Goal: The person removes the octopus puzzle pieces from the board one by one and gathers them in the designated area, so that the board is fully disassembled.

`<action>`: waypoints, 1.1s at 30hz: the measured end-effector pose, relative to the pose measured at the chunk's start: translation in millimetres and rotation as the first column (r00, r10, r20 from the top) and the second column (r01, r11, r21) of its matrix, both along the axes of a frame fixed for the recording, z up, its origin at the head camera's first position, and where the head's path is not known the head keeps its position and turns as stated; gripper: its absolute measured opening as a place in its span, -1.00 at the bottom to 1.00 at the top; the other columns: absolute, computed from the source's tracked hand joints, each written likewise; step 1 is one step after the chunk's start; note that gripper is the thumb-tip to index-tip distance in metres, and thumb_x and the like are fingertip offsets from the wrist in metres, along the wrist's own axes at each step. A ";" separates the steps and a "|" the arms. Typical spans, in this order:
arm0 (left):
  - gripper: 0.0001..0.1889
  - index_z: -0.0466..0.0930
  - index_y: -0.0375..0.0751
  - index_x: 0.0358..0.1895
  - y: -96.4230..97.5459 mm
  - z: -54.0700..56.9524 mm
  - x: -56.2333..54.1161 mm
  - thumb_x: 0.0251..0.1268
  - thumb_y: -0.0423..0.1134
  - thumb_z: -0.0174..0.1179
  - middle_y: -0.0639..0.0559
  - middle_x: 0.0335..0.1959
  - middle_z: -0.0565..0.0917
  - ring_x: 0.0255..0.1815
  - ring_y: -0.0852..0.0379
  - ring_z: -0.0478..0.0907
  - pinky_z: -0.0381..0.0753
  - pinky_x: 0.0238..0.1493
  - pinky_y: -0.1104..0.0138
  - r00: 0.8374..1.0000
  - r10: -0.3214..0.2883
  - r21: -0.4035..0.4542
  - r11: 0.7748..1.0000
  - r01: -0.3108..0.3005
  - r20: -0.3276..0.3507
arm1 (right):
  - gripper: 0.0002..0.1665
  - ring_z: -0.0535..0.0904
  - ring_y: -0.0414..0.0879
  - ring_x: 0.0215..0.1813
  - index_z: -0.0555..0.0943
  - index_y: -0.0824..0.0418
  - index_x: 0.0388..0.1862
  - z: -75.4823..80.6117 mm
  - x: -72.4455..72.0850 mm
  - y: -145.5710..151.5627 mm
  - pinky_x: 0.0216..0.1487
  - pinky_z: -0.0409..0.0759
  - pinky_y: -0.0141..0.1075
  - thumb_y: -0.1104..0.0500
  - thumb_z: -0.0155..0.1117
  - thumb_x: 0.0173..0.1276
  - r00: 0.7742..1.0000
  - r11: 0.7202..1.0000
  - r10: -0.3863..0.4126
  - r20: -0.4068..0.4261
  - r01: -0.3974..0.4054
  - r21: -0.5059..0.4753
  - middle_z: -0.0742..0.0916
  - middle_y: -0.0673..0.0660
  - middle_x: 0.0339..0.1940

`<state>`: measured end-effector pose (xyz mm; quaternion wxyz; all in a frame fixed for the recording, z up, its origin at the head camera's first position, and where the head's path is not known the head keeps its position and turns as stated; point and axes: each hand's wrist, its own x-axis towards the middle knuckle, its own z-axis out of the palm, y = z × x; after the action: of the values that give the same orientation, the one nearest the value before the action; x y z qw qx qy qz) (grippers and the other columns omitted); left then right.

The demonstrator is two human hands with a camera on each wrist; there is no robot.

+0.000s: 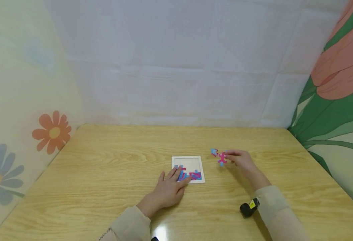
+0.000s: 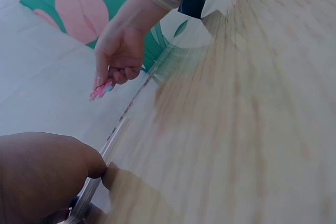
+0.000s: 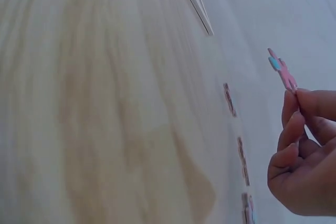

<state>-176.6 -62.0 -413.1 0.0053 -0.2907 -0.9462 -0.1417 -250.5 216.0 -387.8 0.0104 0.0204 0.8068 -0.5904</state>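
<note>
Past the tray's edge point(image 1: 202, 169), the right hand point(image 1: 243, 161) pinches a piece point(image 1: 222, 157).

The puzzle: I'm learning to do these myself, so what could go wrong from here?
The pink piece might slip, since the right hand pinches it only near one edge. The laid pieces could shift if the left hand, whose fingers lie over some of them, slides.

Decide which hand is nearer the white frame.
Left. The left hand rests on the frame, across its lower left in the head view; the right hand is apart, off to its right, pinching a pink piece.
</note>
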 end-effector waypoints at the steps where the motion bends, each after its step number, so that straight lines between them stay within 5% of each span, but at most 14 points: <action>1: -0.60 0.32 0.08 0.19 -0.1 -0.6 -0.2 0.27 -0.15 -0.17 -0.25 0.28 0.06 0.28 -0.13 -0.07 -0.11 0.07 -0.17 1.000 0.001 -0.002 1.000 -0.001 0.000 | -0.73 0.40 -0.15 -0.47 0.53 0.47 -0.22 -0.3 -0.3 2.2 -0.45 0.33 -0.34 0.32 0.18 0.10 1.000 1.000 -0.006 0.006 0.006 -0.009 0.59 -0.10 -0.52; 10: -0.60 0.32 0.09 0.19 0.9 -1.5 0.7 0.27 -0.15 -0.17 -0.24 0.28 0.06 0.28 -0.13 -0.07 -0.12 0.07 -0.17 1.000 0.003 0.002 1.000 -0.003 0.011 | -0.88 0.32 -0.27 -0.64 0.60 0.32 -0.36 -4.0 -3.3 18.7 -0.67 0.22 -0.46 0.35 0.16 0.10 0.998 0.996 -0.016 0.064 0.021 -0.089 0.56 -0.08 -0.63; 18: -0.60 0.32 0.07 0.19 1.0 2.2 3.6 0.26 -0.17 -0.16 -0.24 0.28 0.06 0.28 -0.13 -0.07 -0.11 0.07 -0.18 1.000 0.000 0.011 1.000 0.000 0.025 | -0.86 0.32 -0.29 -0.67 0.61 0.15 -0.49 -8.2 -5.9 29.1 -0.63 0.30 -0.47 0.36 0.16 0.10 0.998 0.997 -0.002 0.070 0.008 -0.080 0.55 -0.10 -0.64; 28: -0.60 0.32 0.08 0.19 0.4 1.8 2.2 0.27 -0.16 -0.17 -0.24 0.28 0.06 0.28 -0.13 -0.07 -0.11 0.07 -0.18 1.000 0.004 0.004 1.000 -0.005 0.023 | -0.76 0.43 -0.23 -0.50 0.56 0.41 -0.23 -6.1 -5.8 34.7 -0.48 0.41 -0.39 0.29 0.17 0.13 0.996 0.999 -0.035 0.085 0.032 0.033 0.57 0.00 -0.46; 33: -0.60 0.32 0.08 0.19 -0.1 1.5 2.1 0.27 -0.15 -0.17 -0.23 0.28 0.05 0.28 -0.12 -0.08 -0.11 0.07 -0.18 1.000 0.002 0.009 1.000 -0.002 0.015 | -0.75 0.43 -0.22 -0.52 0.58 0.37 -0.24 -11.3 -7.3 41.0 -0.51 0.40 -0.38 0.24 0.20 0.11 0.999 0.999 0.030 0.030 -0.030 0.016 0.63 0.04 -0.45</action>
<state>-174.5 -62.0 -411.6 -0.0006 -0.2886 -0.9459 -0.1483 -257.8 257.0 -399.2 0.0312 0.0173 0.8116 -0.5831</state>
